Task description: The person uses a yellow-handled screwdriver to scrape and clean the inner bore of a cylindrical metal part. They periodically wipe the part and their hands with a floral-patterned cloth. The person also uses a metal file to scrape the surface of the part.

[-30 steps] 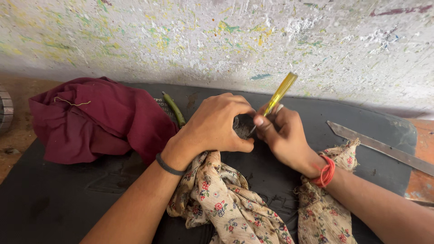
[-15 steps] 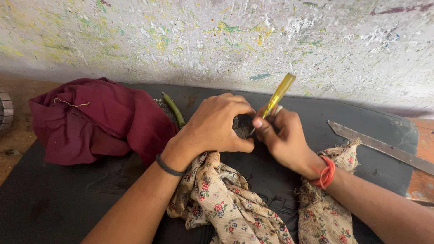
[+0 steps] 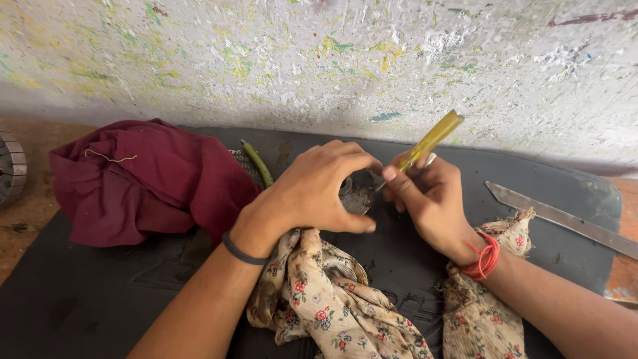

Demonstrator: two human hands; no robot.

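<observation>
Small dark round metal part (image 3: 357, 194) is sitting mid-mat, cupped under the left hand (image 3: 318, 193), which is clamping down on it. Right hand (image 3: 430, 199) at its 3 o'clock is gripping a yellow-handled screwdriver (image 3: 425, 145), tip working into the part's edge. Risk: tip slipping off and jabbing the left fingers (image 3: 352, 225), since they're wrapping right beside the contact point. Floral beige cloth (image 3: 332, 302) lying at 6 o'clock, maroon cloth bundle (image 3: 143, 179) at 9, flat steel blade (image 3: 565, 218) at 3 on the black rubber mat (image 3: 86, 299).
</observation>
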